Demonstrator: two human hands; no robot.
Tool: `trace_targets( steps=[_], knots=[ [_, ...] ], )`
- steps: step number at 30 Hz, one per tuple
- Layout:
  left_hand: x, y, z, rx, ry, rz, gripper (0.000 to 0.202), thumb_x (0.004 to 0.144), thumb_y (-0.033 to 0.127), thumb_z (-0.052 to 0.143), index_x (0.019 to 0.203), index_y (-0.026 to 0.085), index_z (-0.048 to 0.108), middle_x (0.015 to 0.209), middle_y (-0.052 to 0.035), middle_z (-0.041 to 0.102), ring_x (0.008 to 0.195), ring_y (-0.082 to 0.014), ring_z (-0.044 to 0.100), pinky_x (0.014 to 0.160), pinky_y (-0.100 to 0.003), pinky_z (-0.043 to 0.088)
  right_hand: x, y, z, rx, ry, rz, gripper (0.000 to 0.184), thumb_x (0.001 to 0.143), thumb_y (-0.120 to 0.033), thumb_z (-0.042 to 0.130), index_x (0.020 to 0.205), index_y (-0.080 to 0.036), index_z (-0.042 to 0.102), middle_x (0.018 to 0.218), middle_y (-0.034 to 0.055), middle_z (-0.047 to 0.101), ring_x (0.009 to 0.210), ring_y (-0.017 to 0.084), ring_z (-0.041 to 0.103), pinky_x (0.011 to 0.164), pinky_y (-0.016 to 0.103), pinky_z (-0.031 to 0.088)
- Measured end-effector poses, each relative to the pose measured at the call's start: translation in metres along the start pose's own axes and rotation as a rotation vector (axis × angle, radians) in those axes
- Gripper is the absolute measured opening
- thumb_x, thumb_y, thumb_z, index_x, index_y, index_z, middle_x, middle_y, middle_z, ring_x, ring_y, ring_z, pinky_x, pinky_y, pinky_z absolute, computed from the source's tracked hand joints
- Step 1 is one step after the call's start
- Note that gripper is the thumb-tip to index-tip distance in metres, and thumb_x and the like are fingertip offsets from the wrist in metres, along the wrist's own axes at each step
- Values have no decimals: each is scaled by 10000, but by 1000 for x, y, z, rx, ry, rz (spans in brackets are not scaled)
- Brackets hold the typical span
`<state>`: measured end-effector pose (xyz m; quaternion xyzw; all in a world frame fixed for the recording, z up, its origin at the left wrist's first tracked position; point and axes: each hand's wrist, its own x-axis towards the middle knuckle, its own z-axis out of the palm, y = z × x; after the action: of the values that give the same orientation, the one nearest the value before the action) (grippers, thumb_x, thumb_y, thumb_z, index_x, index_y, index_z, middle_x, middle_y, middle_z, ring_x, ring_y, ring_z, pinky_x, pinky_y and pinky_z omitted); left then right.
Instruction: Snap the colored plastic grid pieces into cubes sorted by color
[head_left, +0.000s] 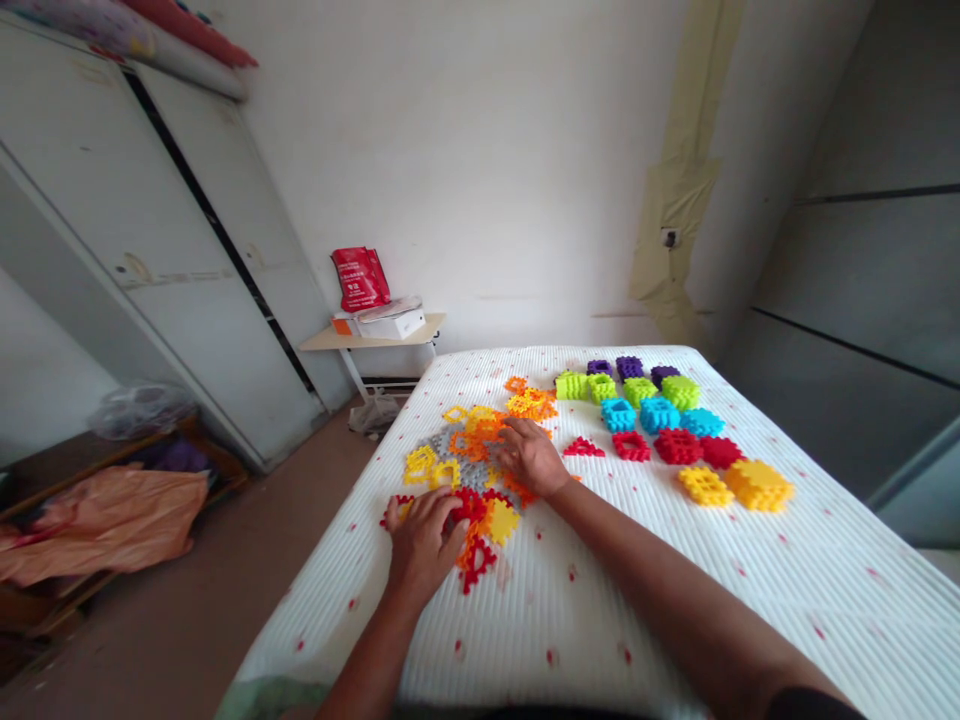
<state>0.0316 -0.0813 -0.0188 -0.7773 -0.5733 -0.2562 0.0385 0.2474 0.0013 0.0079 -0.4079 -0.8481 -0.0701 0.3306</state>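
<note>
Over on the far left a pale wardrobe [150, 250] is standing against the wall, and beside it a small side table [371, 340] is carrying a red bag [360, 278] and a white box [391, 323]. I am leaning over a bed with a white quilt [675, 600]. My left hand [424, 540] is lying knuckles up at the near edge of the loose pile of flat plastic pieces [465, 455], fingers curled down, the fingertips pressing on a red piece [471, 505]. I cannot tell whether they are actually pinching it or only pressing on it. A yellow piece [501, 521] is lying just beside those fingertips, and a red triangular piece [478, 563] is sitting just below them. Further along, my right hand [531, 455] is lying palm down on the orange part of the same pile, fingers loosely spread and pointing left, gripping nothing. Just to the right of it a lone red triangle [583, 448] is lying on the quilt. Beyond it, finished cubes are sitting in rows, well apart from both hands: green cubes [571, 385], purple cubes [628, 367], blue cubes [619, 415], red cubes [677, 446] and yellow cubes [757, 485].
</note>
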Motion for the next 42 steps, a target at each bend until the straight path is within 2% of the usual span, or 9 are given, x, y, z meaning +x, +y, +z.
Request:
trace_targets(
  steps=[6,11,18,25,28,30,36,39,42],
  knots=[
    [0,0,2,-10,13,39,271,788,285,510,1034,287,622,1137,-35,638,1044,-237,558,1058,-538,79,-54,0,-22,71,33,-66,178,887,-276,491,976,-200,625,1119,115,605,982,212,564,844,381,466],
    [3,-1,6,-15,67,32,225,774,219,512,930,281,663,1056,-27,668,976,-224,589,1052,-538,90,-92,5,-44,67,46,-81,187,890,-203,443,946,-181,621,1038,116,638,953,204,577,816,375,474],
    [4,-1,7,18,195,101,166,772,207,537,815,271,683,921,-16,693,861,-189,616,1043,-507,146,-97,3,-47,65,41,-74,202,895,-182,419,878,-171,620,984,101,648,898,186,573,795,347,476],
    [7,1,2,5,431,197,135,788,237,557,862,250,669,929,-32,690,868,-186,616,1017,-456,236,-98,-3,-40,85,-28,-117,177,891,-201,445,805,-179,599,876,88,641,850,168,577,792,319,457],
    [12,17,2,-150,500,134,152,792,250,544,890,226,658,930,-50,685,899,-195,608,930,-397,366,-99,3,-39,114,-5,-51,171,886,-186,433,833,-179,596,835,78,639,824,165,579,755,298,465],
    [17,33,7,-336,497,21,174,798,276,529,907,208,646,932,-61,674,903,-194,604,858,-353,433,-99,8,-37,134,22,0,167,879,-176,430,847,-181,594,826,75,640,816,166,579,731,287,470],
    [46,84,34,-1055,381,-366,359,776,335,543,1102,184,539,917,-57,634,821,-152,616,736,-270,492,-101,20,-36,176,105,122,160,859,-172,440,862,-183,600,816,66,647,797,169,583,712,283,478],
    [54,99,42,-1251,285,-424,507,768,311,560,1250,219,428,840,-20,610,694,-112,605,667,-251,497,-101,22,-38,187,136,171,168,859,-183,443,838,-193,610,801,60,651,775,164,589,701,280,482],
    [54,105,45,-1360,193,-466,540,737,319,601,1239,197,444,814,-17,599,611,-97,592,622,-256,506,-99,21,-40,207,156,201,171,860,-195,448,826,-198,616,792,55,656,762,163,594,693,281,485]
  ],
)
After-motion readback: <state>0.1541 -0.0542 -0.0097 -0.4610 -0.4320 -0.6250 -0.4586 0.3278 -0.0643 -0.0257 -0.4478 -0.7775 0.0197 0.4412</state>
